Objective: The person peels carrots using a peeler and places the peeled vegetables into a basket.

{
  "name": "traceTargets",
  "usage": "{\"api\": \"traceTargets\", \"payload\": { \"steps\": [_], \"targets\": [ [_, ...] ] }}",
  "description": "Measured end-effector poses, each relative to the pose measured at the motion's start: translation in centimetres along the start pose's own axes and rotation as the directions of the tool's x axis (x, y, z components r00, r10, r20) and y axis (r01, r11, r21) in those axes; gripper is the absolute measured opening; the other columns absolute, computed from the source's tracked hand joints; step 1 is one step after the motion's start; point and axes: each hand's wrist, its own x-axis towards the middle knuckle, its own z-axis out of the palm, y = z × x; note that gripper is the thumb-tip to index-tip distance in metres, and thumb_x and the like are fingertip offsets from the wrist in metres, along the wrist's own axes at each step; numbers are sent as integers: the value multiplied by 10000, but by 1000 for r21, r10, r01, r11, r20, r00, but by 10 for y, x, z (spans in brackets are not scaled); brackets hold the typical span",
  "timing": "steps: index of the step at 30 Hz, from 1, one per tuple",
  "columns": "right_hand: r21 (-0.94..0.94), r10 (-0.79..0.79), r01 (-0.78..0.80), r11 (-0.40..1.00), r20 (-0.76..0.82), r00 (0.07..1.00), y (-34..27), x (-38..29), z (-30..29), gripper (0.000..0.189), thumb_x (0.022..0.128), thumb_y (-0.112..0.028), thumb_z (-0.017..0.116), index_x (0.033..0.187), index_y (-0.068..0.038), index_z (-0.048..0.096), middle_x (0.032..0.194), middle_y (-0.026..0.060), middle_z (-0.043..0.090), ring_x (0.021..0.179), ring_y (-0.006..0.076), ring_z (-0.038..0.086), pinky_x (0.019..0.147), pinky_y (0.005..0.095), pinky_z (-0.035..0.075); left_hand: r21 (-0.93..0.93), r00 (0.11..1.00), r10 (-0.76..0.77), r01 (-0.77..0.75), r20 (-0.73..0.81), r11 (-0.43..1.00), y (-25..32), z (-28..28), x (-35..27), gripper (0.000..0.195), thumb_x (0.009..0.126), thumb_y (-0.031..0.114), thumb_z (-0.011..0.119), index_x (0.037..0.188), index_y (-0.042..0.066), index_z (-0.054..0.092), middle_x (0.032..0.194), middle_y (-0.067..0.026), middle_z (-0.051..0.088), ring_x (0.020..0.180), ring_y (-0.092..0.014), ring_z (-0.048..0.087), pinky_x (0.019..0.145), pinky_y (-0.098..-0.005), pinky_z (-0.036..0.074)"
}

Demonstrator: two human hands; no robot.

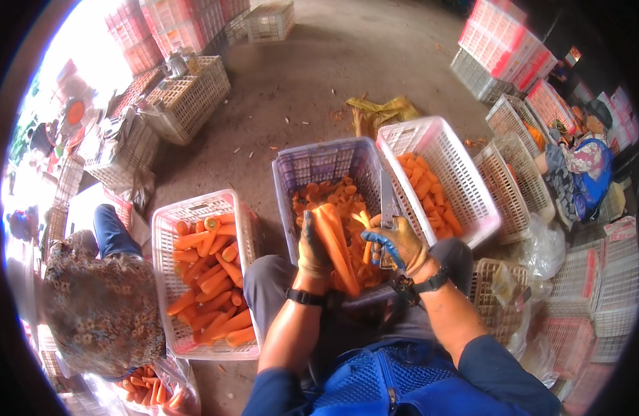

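My left hand (314, 247), in a stained work glove, is wrapped around long carrots (332, 244) held side by side. In my right hand (400, 244), gloved with blue on the fingers, is a metal knife (386, 195), its broad blade pointing away from me. Thin yellow-orange carrot strips (365, 229) stick out by the right fingers; whether they are gripped is unclear. Both hands are over a purple-grey plastic crate (327, 151) with carrot ends and scraps (335, 195) inside.
Left of my knees stands a white crate (161, 291) of whole carrots (215, 281). A pink-white crate (457, 166) to the right holds cut carrot pieces (429, 192). One person (103, 301) sits close at left, another (585, 171) farther right. Stacked crates (507, 47) stand behind.
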Motion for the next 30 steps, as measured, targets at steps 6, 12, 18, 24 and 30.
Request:
{"api": "traceTargets", "payload": {
  "steps": [6, 12, 18, 24, 30],
  "targets": [
    [-315, -327, 306, 898, -16, 945, 3, -13, 25, 312, 929, -314, 677, 989, -9, 642, 714, 30, 604, 565, 73, 537, 534, 252, 438, 76, 996, 6, -12, 85, 997, 2, -6, 0, 508, 1001, 523, 430, 1140, 59, 581, 977, -64, 622, 864, -172, 603, 751, -287, 515],
    [-499, -370, 320, 806, -3, 929, 6, -23, 37, 245, 902, -205, 696, 1002, 11, 641, 868, 120, 693, 809, 192, 661, 735, 330, 514, -153, 987, -68, 90, 142, 984, 4, 4, -4, 548, 975, 564, 445, 1131, 56, 576, 978, -71, 622, 848, -189, 608, 756, -321, 515],
    [-690, -482, 338, 640, -18, 876, 7, -15, 56, 287, 865, -185, 721, 1061, 7, 638, 879, 135, 710, 821, 267, 700, 719, 378, 533, 170, 993, 65, -82, 101, 982, 3, 14, -9, 540, 978, 535, 464, 1161, 42, 583, 953, -52, 619, 838, -172, 594, 773, -321, 499],
    [-461, -315, 257, 849, -50, 948, 23, 1, 49, 149, 857, -137, 702, 842, -2, 641, 737, 104, 655, 649, 179, 614, 621, 332, 495, 402, 960, 176, -253, 218, 880, -6, -11, 5, 502, 1009, 450, 426, 1080, -10, 616, 930, -33, 598, 853, -137, 539, 801, -274, 435],
    [-401, -291, 236, 885, -82, 953, 23, 3, 46, 167, 867, -139, 708, 835, 5, 630, 672, 52, 617, 621, 103, 575, 574, 283, 472, 438, 950, 231, -302, 209, 847, -8, -4, 5, 487, 1006, 431, 432, 1051, -17, 617, 925, -30, 598, 848, -136, 533, 793, -269, 429]
  ]
}}
